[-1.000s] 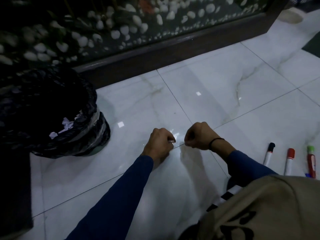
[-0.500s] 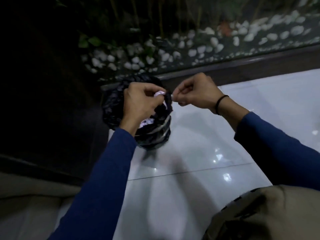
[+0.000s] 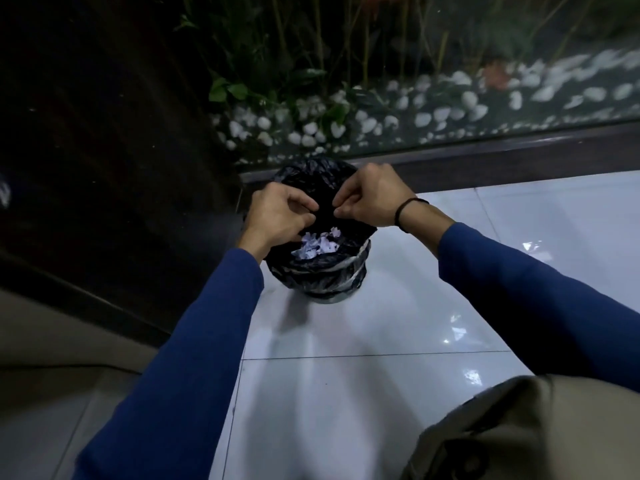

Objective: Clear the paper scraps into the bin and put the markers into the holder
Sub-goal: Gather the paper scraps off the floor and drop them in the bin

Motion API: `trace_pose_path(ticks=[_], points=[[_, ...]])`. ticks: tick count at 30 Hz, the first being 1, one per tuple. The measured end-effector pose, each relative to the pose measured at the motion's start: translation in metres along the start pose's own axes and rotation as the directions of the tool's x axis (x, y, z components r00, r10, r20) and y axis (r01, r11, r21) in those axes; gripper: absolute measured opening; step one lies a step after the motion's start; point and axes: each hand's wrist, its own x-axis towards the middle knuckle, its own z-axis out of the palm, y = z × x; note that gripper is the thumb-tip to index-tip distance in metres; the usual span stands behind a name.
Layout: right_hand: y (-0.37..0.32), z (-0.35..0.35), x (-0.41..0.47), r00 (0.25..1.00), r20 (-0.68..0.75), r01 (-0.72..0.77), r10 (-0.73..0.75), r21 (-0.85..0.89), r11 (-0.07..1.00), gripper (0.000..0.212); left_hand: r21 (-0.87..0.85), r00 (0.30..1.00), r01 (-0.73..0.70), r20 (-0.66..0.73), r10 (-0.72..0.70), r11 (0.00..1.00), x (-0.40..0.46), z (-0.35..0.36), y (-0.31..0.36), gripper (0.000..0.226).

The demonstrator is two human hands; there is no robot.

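Note:
A small bin (image 3: 322,282) lined with a black plastic bag stands on the white tiled floor by a dark wall. White paper scraps (image 3: 317,247) lie inside it. Both my hands hover right over the bin's mouth. My left hand (image 3: 278,216) has its fingers curled in toward the palm, and no paper shows in it. My right hand (image 3: 369,199), with a black band on the wrist, has thumb and forefinger pinched together, nothing visible between them. No markers and no holder are in view.
A dark wooden sill (image 3: 519,157) runs behind the bin, with glass, white pebbles (image 3: 433,116) and plants beyond. A dark panel (image 3: 104,150) fills the left. Glossy floor tiles (image 3: 398,323) spread right of and in front of the bin. My beige-clad knee (image 3: 519,427) is at bottom right.
Both hands rose from the floor and moved left to above the bin. The white scrap seen at my left fingers half a second ago no longer shows. The markers have left the view.

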Motion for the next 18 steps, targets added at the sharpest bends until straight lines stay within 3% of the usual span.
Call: trace_pose_path(ticks=[7,13,18], points=[[0.032,-0.022,-0.030,0.992,-0.075,-0.099,0.102,0.037,0.994,0.010,0.000,0.988,-0.129,-0.082,0.129,0.992,0.001,0.024,0.027,0.007],[0.091,-0.069,-0.068,0.972,-0.110,-0.212,0.206,-0.045,0.976,0.015,-0.162,0.960,-0.280,-0.031,0.279,0.946,-0.004,0.088,0.093,0.007],[0.140,-0.138,-0.100,0.968,-0.022,-0.251,0.251,-0.185,0.950,0.015,-0.201,0.927,-0.339,0.096,0.363,0.919,0.000,0.155,0.161,0.009]])
